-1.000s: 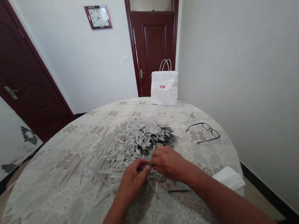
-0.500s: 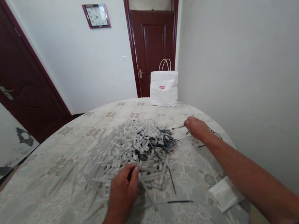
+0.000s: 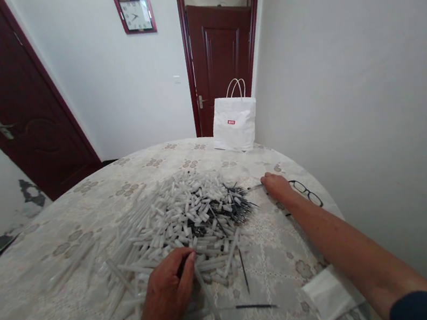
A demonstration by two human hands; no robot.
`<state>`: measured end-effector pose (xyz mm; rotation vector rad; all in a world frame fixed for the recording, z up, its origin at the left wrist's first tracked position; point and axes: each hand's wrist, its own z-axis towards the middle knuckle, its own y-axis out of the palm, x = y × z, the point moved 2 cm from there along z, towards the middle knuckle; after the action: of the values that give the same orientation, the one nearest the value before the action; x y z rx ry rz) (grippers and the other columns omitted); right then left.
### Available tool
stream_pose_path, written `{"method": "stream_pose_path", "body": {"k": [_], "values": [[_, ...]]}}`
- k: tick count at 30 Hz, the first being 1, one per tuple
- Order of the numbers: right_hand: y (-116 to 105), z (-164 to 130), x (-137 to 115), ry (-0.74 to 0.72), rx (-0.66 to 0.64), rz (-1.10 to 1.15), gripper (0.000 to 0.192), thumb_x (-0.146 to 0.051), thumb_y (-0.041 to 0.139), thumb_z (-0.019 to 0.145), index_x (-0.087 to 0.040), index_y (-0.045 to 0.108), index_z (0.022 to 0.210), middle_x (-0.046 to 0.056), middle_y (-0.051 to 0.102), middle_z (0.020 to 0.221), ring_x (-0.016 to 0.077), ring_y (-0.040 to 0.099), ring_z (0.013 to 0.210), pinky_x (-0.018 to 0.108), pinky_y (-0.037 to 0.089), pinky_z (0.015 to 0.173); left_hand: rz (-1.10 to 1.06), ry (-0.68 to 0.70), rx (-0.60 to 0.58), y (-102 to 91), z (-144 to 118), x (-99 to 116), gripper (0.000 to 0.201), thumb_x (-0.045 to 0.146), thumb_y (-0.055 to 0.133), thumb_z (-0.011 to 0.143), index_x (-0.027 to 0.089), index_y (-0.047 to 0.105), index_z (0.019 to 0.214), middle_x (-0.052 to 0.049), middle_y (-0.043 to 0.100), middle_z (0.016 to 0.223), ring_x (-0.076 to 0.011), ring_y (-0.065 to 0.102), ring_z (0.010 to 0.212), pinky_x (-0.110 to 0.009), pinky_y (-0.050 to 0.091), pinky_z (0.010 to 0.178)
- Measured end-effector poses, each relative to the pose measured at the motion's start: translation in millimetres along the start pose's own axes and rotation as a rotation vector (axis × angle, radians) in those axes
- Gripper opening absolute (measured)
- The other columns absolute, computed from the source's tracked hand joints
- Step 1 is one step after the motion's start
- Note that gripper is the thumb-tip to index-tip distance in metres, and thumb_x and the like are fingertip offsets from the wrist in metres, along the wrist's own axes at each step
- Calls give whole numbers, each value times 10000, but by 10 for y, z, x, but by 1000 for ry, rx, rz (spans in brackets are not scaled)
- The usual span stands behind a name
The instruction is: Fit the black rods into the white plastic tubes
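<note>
A large heap of pen parts is spread over the table: clear pen barrels (image 3: 127, 232), whitish caps (image 3: 197, 187) and dark-tipped refills (image 3: 241, 204). My left hand (image 3: 172, 281) is closed in a pinch at the heap's near edge. From its fingertips a clear barrel (image 3: 208, 297) slants down toward the cloth. Right of the heap, my right hand (image 3: 277, 187) pinches one end of a thin pen refill (image 3: 254, 187), whose other end points at the dark-tipped pile. A loose refill (image 3: 256, 306) lies near the front, and another dark refill (image 3: 244, 272) rests just behind it.
Black-framed glasses (image 3: 307, 193) lie beyond my right wrist. A folded white paper (image 3: 330, 296) lies beside my right forearm. At the far edge of the round, patterned tablecloth (image 3: 159, 155) stands a white paper bag (image 3: 234, 123). A wall (image 3: 367, 74) rises close on the right.
The view has shifted slightly, so more of the glasses shows. Both hands keep their pinches and stay near the same spots.
</note>
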<state>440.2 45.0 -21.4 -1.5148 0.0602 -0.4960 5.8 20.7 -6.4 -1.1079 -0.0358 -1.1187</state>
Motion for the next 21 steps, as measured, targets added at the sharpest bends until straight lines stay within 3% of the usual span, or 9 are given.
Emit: {"method": "stream_pose_path", "body": {"k": [10,15,21], "values": [[137,174,36,5,0,-10,251,-150,429,1004,-134,659,1105,153,648,1082,211,674,1008,267,481,836,62,104,-26,63,-45,-28,174,325,526,974,226,669,975,-14,736,876,-161,707,761,-233,537,712],[131,230,36,5,10,-2,246,-109,440,988,-128,658,1099,151,655,1069,211,676,1009,261,480,835,85,143,-40,92,-54,-59,147,296,529,976,231,656,1007,-11,723,857,-154,702,736,-231,539,714],[12,89,16,13,42,29,244,-84,454,971,-135,647,1112,153,643,1121,210,658,1037,265,471,852,73,187,-43,104,-37,-32,133,281,533,978,222,647,1013,-15,713,849,-147,699,737,-222,532,700]]}}
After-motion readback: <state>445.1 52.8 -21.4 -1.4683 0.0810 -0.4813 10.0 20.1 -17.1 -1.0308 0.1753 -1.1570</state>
